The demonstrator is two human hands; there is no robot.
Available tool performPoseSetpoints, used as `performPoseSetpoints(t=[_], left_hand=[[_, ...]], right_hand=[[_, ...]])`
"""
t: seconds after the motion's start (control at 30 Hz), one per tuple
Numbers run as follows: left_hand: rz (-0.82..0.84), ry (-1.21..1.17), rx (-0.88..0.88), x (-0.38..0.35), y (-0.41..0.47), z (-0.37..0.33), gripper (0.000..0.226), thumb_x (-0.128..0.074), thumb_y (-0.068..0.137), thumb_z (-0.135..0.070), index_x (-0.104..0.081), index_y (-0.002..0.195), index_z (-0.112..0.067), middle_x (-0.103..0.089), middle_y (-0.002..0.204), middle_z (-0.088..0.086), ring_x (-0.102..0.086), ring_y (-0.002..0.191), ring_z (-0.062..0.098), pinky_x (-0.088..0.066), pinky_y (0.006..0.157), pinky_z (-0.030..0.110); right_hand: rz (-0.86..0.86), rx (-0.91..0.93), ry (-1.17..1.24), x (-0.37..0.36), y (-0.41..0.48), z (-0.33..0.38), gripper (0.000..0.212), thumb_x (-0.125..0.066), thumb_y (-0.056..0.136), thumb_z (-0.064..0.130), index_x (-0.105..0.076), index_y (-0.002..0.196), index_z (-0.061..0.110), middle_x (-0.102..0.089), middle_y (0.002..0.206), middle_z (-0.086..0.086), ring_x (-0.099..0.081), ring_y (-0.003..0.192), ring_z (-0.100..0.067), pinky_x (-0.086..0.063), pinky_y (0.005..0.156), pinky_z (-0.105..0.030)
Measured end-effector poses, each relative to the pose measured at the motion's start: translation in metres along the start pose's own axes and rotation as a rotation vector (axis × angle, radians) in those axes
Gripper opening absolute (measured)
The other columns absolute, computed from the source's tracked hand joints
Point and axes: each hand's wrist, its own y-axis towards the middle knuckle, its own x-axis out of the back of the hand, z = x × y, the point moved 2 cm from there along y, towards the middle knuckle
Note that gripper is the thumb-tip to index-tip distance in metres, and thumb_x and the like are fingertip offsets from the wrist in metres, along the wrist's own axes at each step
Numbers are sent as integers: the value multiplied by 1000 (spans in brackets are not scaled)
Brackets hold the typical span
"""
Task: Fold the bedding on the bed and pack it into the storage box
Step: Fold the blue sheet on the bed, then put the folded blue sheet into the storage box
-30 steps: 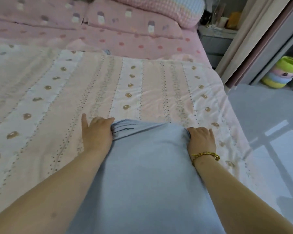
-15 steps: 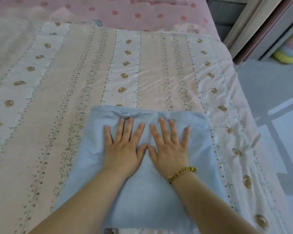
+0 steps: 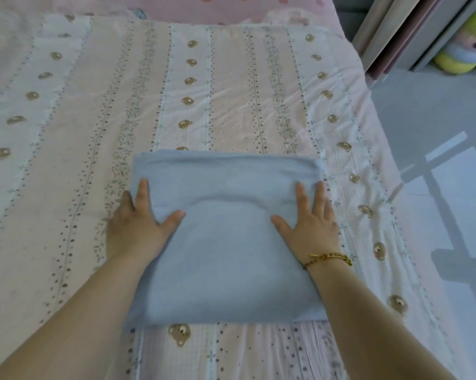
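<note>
Half a second ago both hands lay together mid-cloth; now they have slid apart. The left hand (image 3: 136, 229) presses flat on the 9 o'clock edge of the folded blue cloth (image 3: 225, 256), and the right hand (image 3: 310, 223), wearing a braided bracelet (image 3: 327, 259), on its 3 o'clock edge. Each grip is released, fingers straight. The cloth lies on the striped quilt (image 3: 231, 91) covering the bed (image 3: 231, 8).

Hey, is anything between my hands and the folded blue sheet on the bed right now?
Nothing visible does. The left hand and the right hand both rest flat on the folded blue sheet, one at each side edge, and nothing lies on top of it.
</note>
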Motion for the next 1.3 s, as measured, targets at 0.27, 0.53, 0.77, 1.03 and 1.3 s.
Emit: performPoseSetpoints(t=[0.27, 0.53, 0.77, 1.03, 1.3], left_hand=[[246, -868, 328, 28, -26, 16, 49, -71, 78, -14, -55, 122, 0, -58, 123, 17, -56, 94, 24, -41, 82, 31], [88, -927, 204, 87, -71, -12, 41, -72, 78, -13, -59, 115, -3, -59, 101, 6, -56, 86, 22, -41, 76, 29], [73, -985, 68, 144, -151, -50, 44, -80, 69, -16, -60, 107, -10, -61, 100, 7, -58, 86, 21, -43, 77, 28], [329, -973, -161, 163, -238, -85, 39, -71, 78, -10, -57, 113, 1, -61, 104, 12, -57, 85, 25, -42, 75, 31], [700, -726, -628, 142, -365, -96, 37, -71, 78, -11, -58, 111, -1, -62, 108, 17, -56, 87, 26, -43, 77, 33]], right_hand=[[215, -379, 1015, 22, -25, -39, 42, -68, 80, 24, -58, 115, 2, -66, 109, -14, -63, 91, -31, -52, 82, -42], [169, -256, 1095, 70, -67, -33, 45, -65, 83, 21, -52, 123, 6, -62, 117, -13, -61, 102, -33, -51, 87, -44], [-41, -155, 1081, 154, -163, -55, 21, -63, 85, 22, -54, 104, 20, -62, 99, 0, -60, 89, -20, -49, 81, -37], [-364, -292, 1025, 202, -332, -96, 32, -61, 87, 25, -48, 114, 15, -58, 108, -4, -57, 92, -22, -49, 69, -28], [-863, -638, 1123, 130, -562, -106, 26, -58, 89, 11, -47, 112, 11, -57, 101, -2, -53, 79, -11, -45, 57, -10]])
